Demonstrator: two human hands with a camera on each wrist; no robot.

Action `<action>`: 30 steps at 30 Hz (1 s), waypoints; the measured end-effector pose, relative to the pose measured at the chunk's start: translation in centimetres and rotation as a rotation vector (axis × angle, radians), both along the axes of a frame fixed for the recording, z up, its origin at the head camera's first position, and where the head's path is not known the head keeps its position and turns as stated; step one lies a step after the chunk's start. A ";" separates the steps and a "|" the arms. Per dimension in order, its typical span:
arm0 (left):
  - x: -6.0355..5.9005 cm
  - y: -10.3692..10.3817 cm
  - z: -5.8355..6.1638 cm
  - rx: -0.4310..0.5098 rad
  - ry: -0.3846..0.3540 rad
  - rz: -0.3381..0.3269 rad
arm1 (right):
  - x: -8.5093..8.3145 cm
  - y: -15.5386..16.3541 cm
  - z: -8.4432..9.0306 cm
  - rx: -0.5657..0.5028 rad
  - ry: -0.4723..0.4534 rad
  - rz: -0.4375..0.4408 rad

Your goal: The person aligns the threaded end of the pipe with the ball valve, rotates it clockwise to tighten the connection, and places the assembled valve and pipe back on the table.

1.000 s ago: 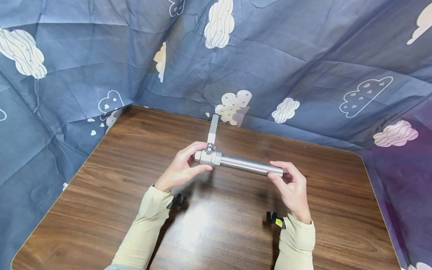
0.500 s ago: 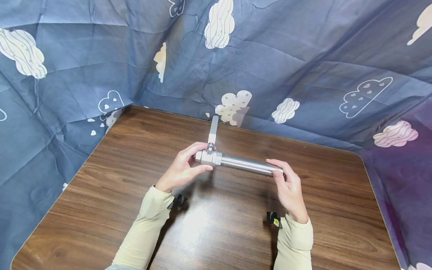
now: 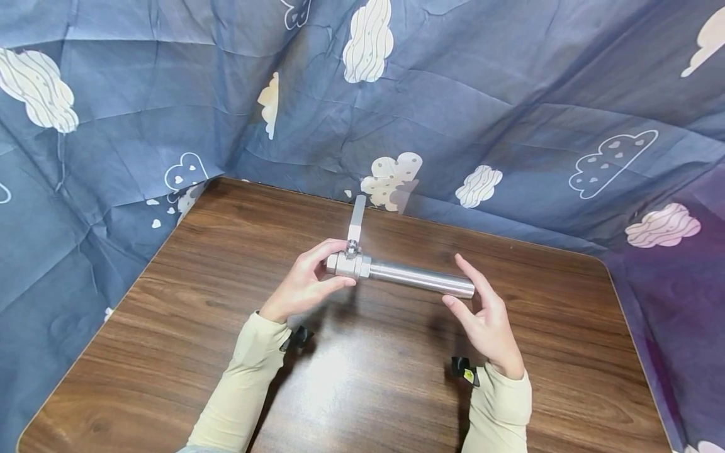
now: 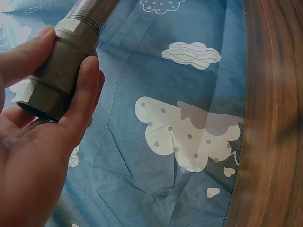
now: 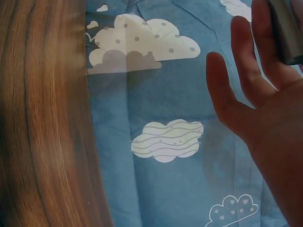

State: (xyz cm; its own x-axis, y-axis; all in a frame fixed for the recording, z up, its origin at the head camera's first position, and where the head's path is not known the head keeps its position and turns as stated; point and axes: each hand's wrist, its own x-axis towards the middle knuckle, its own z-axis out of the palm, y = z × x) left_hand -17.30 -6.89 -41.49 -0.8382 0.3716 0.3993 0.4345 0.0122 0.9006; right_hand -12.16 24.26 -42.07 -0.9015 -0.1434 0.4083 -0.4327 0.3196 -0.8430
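A steel ball valve (image 3: 347, 263) with a flat lever handle (image 3: 357, 218) pointing away from me is screwed onto a shiny metal pipe (image 3: 421, 279), held above the wooden table (image 3: 362, 384). My left hand (image 3: 306, 280) grips the valve body (image 4: 59, 75), thumb below and fingers above. My right hand (image 3: 481, 311) is spread open beside the pipe's free end (image 5: 286, 30), fingers straight, holding nothing.
Blue cloth with white cloud prints (image 3: 391, 176) hangs behind and on both sides of the table. Small black wrist-camera mounts (image 3: 464, 370) sit at my cuffs. Bare wood lies in front of and around the hands.
My right hand has let go of the pipe's end and opened, fingers now straight beside it. The left hand and valve have stayed put.
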 end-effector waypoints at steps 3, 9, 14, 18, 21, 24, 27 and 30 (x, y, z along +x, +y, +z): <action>0.1 0.0 0.1 0.006 -0.001 -0.005 | 0.0 0.1 -0.1 -0.091 -0.007 0.011; 0.1 0.0 0.2 0.019 0.004 -0.012 | 0.1 0.2 -0.1 -0.138 0.013 0.007; 0.2 0.0 0.2 0.026 0.005 -0.020 | 0.2 0.2 0.1 -0.108 -0.016 -0.045; 0.1 0.0 0.1 0.027 0.003 -0.020 | 0.1 0.2 0.0 -0.123 -0.014 -0.057; 0.2 0.1 0.1 0.030 0.005 -0.020 | -0.1 0.2 0.0 -0.169 0.050 -0.011; 0.2 0.1 0.1 0.030 0.007 -0.018 | -0.1 0.0 0.3 -0.207 0.118 0.043; 0.2 0.1 0.1 0.025 0.007 -0.016 | 0.0 -0.3 0.9 -0.225 0.133 0.059; 0.2 0.1 0.1 0.021 0.006 -0.014 | 0.2 -0.6 1.4 -0.230 0.129 0.057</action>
State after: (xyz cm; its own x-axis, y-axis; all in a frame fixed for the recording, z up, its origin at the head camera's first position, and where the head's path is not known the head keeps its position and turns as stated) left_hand -17.06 -6.79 -41.39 -0.8305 0.3747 0.4121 0.4398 -0.0128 0.8980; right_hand -11.91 23.68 -40.71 -0.8328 -0.0830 0.5473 -0.5534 0.0980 -0.8272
